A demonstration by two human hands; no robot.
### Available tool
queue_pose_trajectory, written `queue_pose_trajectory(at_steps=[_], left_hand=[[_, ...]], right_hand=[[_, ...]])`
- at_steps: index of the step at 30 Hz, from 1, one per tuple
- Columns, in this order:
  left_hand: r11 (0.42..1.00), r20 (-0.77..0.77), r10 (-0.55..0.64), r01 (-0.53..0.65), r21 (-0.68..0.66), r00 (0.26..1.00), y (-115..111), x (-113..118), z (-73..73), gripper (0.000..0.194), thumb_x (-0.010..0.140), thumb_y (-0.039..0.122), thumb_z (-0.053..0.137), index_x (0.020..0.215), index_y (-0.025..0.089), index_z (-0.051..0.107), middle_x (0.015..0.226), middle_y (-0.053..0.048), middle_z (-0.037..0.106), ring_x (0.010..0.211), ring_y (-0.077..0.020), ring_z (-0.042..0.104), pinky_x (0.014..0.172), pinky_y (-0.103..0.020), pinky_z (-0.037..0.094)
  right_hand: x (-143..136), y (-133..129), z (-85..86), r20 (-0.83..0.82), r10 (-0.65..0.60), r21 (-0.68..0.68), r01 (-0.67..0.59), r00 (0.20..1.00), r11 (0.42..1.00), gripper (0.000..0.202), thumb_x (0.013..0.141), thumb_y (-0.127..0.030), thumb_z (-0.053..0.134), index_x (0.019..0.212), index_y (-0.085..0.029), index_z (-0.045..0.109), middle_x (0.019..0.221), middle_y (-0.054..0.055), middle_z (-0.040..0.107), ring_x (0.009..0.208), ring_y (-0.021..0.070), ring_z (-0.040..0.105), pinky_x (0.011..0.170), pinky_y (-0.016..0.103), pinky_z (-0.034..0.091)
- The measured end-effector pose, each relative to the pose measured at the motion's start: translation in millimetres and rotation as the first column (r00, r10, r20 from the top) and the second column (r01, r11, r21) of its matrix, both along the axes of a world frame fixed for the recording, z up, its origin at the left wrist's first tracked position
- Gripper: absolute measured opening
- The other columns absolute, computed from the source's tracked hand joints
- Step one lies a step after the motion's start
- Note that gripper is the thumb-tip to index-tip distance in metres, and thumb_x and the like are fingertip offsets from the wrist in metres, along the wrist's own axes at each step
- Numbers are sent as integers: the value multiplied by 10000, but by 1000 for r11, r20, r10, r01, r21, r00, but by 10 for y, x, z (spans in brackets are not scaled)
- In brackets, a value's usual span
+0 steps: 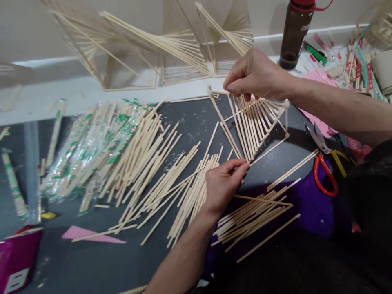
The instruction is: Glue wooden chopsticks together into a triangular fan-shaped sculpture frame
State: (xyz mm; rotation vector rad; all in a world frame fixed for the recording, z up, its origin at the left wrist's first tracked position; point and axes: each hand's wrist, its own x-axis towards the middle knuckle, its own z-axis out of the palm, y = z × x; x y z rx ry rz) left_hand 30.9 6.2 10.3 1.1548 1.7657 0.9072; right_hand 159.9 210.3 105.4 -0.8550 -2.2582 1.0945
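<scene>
A fan-like frame of thin wooden sticks [249, 126] stands on the dark grey mat, right of centre. My right hand [255, 75] is closed at the frame's upper edge, thumb and fingertips pinched together over the tops of the sticks. At the frame's lower corner my left hand [225, 179] pinches with thumb and index finger, touching the end where the sticks meet. Whether either hand grips a separate stick cannot be made out. Loose sticks [196, 196] lie beneath and left of my left hand, and more sticks [257, 220] rest on purple cloth near my body.
Larger stick structures [159, 45] stand along the wall. Plastic-wrapped sticks [88, 151] cover the left of the mat [92, 261]. A dark bottle [295, 36] stands at the back right. Red-handled scissors [324, 175] lie at the right, before scattered wrappers [355, 65].
</scene>
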Motion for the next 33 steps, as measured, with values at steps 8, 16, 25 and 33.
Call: queue_pose_trajectory(at_steps=[8, 16, 25, 33], left_hand=[[1000, 7, -17, 17, -25, 1000, 1, -31, -9, 236, 766, 395, 705, 854, 192, 786, 600, 4, 712, 474, -113, 625, 486, -194, 510], [999, 29, -19, 20, -37, 999, -13, -49, -18, 245, 758, 404, 699, 846, 190, 780, 603, -3, 715, 502, -135, 645, 495, -213, 536], [999, 20, -20, 20, -35, 1000, -13, -57, -42, 274, 756, 421, 690, 863, 184, 778, 619, -13, 723, 501, -135, 641, 501, -219, 535], [999, 2, -23, 23, -36, 1000, -14, -49, -24, 254, 765, 409, 690, 859, 191, 781, 613, -8, 719, 498, -131, 644, 499, -211, 535]], right_hand=[[-3, 4, -31, -40, -32, -195, 24, 999, 980, 104, 765, -24, 662, 734, -96, 730, 574, 0, 627, 476, 55, 537, 395, 144, 359], [-6, 6, -52, -63, -44, -306, 23, 997, 952, 62, 774, -35, 683, 788, -80, 725, 598, 14, 655, 469, 49, 523, 431, 152, 397], [-1, 20, -54, -49, -20, -234, 8, 999, 972, 125, 773, -18, 634, 736, -91, 728, 561, -15, 635, 462, 38, 543, 426, 136, 364], [2, 24, -75, -59, -25, -270, 8, 998, 963, 136, 757, -7, 629, 722, -101, 720, 562, -19, 632, 456, 40, 536, 418, 139, 366]])
